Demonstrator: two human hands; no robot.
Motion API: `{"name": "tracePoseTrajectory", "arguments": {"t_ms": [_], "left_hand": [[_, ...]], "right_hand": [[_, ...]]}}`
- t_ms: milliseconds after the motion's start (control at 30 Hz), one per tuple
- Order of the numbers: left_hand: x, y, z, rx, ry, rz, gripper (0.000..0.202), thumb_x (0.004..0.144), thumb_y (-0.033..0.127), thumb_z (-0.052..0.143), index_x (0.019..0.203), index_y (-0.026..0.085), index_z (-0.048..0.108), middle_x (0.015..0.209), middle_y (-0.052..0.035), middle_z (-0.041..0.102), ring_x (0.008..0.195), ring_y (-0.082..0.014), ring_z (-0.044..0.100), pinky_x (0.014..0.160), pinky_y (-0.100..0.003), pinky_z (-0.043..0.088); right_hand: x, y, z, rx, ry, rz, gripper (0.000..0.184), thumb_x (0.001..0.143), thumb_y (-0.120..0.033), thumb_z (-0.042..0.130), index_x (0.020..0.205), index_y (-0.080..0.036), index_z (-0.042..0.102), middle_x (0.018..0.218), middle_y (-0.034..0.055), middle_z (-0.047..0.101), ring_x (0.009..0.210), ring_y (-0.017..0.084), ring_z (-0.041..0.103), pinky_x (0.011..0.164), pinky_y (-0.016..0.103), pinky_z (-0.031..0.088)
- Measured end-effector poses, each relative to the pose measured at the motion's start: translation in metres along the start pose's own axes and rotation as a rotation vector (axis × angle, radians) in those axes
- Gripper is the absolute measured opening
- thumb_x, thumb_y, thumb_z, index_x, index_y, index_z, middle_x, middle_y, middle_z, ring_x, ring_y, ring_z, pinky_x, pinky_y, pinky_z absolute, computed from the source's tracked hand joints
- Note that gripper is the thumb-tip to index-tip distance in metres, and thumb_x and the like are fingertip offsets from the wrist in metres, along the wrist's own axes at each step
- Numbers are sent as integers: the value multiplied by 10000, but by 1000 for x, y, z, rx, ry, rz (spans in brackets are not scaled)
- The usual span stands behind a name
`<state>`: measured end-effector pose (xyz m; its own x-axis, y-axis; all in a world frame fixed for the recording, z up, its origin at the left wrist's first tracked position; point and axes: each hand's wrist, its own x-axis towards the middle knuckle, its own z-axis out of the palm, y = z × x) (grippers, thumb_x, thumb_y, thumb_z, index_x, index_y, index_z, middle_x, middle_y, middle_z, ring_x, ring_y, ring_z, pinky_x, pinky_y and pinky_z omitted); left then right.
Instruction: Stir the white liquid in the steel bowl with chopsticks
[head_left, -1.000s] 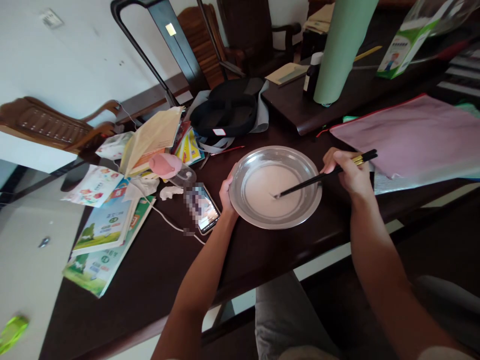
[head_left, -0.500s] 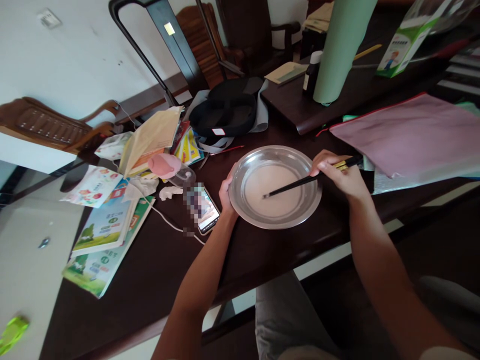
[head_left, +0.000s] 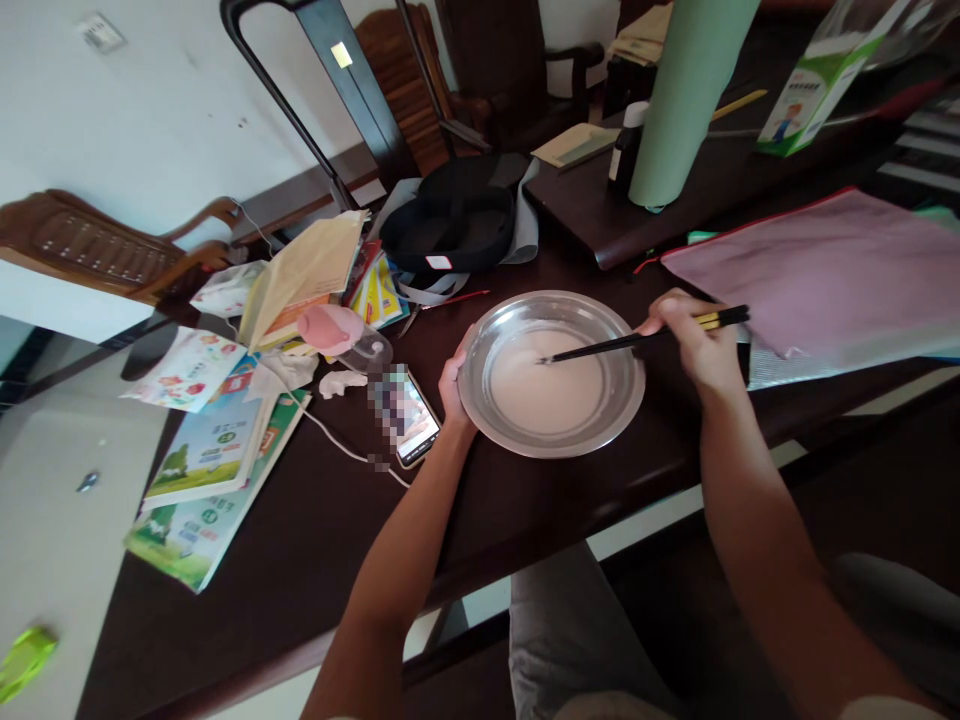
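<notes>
A round metal bowl stands on the dark table, with a pale, milky liquid in its bottom. My left hand grips the bowl's left rim, thumb on top and the other fingers mostly hidden behind the wall. Pinched in my right hand is a pair of black chopsticks with gold bands near the upper end. They slant left over the bowl's right rim, and their tips dip into the liquid a little above its middle.
Left of the bowl lie a lit phone, a white cable, a pink-topped clear container and several books. Behind are a black case and a green roll. A pink zip pouch lies to the right.
The chopstick tips have moved away from me and slightly right through the liquid. My right hand has shifted a little, tilting the chopsticks flatter. My left hand and the bowl stay put.
</notes>
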<state>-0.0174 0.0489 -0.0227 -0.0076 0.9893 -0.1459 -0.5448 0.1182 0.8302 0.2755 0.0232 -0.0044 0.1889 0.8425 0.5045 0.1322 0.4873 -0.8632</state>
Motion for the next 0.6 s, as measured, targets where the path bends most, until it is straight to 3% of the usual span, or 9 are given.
{"name": "tracePoseTrajectory", "arguments": {"t_ms": [67, 233, 367, 433, 600], "left_hand": [[0, 0, -1, -1, -52, 15, 507, 760, 354, 648, 1247, 252, 743, 1155, -30, 797, 1210, -290, 676, 1046, -379, 494], [-1, 0, -3, 9, -52, 8, 481, 756, 378, 654, 1210, 257, 758, 1123, -30, 800, 1196, -299, 678, 1039, -396, 502], [1, -1, -3, 14, -45, 15, 463, 742, 390, 666, 1177, 263, 763, 1095, -33, 800, 1211, -300, 668, 1042, -403, 501], [1, -1, -3, 15, -41, 13, 457, 735, 391, 669, 1161, 259, 768, 1094, -36, 799, 1218, -302, 663, 1042, -407, 502], [0, 0, -2, 23, -53, 14, 435, 731, 389, 660, 1135, 274, 774, 1084, -34, 795, 1235, -304, 652, 1050, -419, 502]], "right_hand": [[0, 2, -1, 78, 45, -17, 456, 952, -473, 662, 573, -229, 723, 612, 26, 642, 644, 176, 576, 692, 351, 426], [-1, -4, 1, 9, -229, 45, 294, 934, -402, 695, 709, -239, 794, 732, 29, 702, 752, 189, 639, 748, 343, 455], [-1, -2, 0, -24, -13, 10, 374, 955, -422, 664, 649, -228, 758, 683, 26, 680, 718, 179, 608, 750, 341, 442], [0, 0, -1, 43, 12, 10, 444, 962, -449, 647, 587, -225, 724, 622, 23, 651, 665, 174, 578, 723, 344, 434], [-1, -6, 1, 17, -247, 71, 310, 930, -434, 708, 714, -229, 794, 749, 42, 704, 769, 190, 642, 758, 343, 455]]}}
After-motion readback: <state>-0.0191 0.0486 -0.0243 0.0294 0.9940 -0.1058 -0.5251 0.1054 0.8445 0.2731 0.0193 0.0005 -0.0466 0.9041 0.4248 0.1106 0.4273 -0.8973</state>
